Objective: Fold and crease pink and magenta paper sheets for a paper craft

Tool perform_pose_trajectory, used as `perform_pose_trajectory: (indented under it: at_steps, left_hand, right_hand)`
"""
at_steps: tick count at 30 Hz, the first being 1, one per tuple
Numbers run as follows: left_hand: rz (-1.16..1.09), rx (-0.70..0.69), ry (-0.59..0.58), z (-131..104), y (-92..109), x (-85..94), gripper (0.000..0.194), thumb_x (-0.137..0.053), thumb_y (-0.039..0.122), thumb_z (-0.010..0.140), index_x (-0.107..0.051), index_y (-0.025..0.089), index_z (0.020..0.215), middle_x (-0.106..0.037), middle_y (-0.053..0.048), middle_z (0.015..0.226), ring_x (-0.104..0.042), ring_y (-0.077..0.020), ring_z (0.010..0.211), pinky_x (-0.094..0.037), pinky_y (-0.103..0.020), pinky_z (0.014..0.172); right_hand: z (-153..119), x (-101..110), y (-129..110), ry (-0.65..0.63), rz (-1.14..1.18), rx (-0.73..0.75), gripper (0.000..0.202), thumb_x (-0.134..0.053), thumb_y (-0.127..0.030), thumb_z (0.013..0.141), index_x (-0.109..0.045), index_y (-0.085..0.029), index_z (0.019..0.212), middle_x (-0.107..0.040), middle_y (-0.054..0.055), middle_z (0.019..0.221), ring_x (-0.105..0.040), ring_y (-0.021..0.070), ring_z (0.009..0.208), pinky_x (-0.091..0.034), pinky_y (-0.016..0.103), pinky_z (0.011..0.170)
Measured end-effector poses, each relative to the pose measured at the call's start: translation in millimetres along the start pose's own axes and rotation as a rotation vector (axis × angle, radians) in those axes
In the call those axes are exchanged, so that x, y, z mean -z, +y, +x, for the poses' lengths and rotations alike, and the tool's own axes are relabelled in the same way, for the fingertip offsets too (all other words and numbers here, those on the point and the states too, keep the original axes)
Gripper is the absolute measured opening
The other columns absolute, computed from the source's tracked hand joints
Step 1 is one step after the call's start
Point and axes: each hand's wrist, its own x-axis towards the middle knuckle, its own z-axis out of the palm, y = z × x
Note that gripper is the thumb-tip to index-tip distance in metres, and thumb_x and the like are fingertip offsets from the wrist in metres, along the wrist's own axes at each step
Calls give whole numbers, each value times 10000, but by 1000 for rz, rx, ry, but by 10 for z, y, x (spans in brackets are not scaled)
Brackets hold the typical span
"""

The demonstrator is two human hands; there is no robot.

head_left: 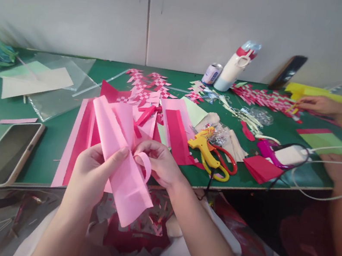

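A folded sheet of pink paper (129,191) is held in front of me, over the table's front edge. My left hand (95,168) pinches it between thumb and fingers near its middle. Close beside it, my right hand (159,161) is closed on a narrow curled strip of pink paper (145,165) at the sheet's right edge; whether the strip is still joined to the sheet I cannot tell. Behind and below my hands lie red and pink paper sheets (79,147). To the right of them rest yellow-handled scissors (201,144) and red-handled scissors (230,157).
Woven pink-and-red paper pieces (142,84) lie at the back of the green table (53,143). A phone (5,157) lies left; a can (212,73) and a bottle (236,67) stand behind. White cables (338,162) cross at right, near another person's hands (321,105).
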Motion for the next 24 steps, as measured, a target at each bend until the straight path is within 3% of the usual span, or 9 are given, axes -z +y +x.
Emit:
perform_pose_trajectory:
  at_steps: [8,13,20,24]
  left_hand:
    - [11,3,14,-3,41,-17,335,-778,426,652,-709,150,828,-672,-43,667,-598,-167,557,-495,-265,497]
    - [12,-1,14,-32,100,-39,324,-781,430,646,-695,145,771,-657,-34,630,-612,-164,573,-498,-252,513]
    - [-21,8,61,13,68,-26,317,-800,408,621,-695,144,762,-664,-29,635,-585,-145,546,-477,-238,488]
    - [-7,-10,101,14,94,-43,323,-804,424,597,-679,140,688,-640,-22,601,-560,-136,509,-454,-233,456]
  right_hand:
    - [-26,-11,-92,-38,-62,-89,217,-835,-279,607,-688,-163,716,-607,-33,688,-546,68,635,-441,190,612]
    - [-13,26,-29,11,-36,-105,269,-851,-302,581,-682,-172,745,-628,-34,703,-562,73,633,-455,208,625]
    - [-23,10,-14,-29,-25,-15,225,-839,-279,610,-661,-180,706,-614,-43,693,-552,66,632,-461,210,653]
    - [-24,22,-52,-45,-48,-58,229,-831,-306,616,-691,-185,751,-635,-35,714,-570,78,660,-465,213,660]
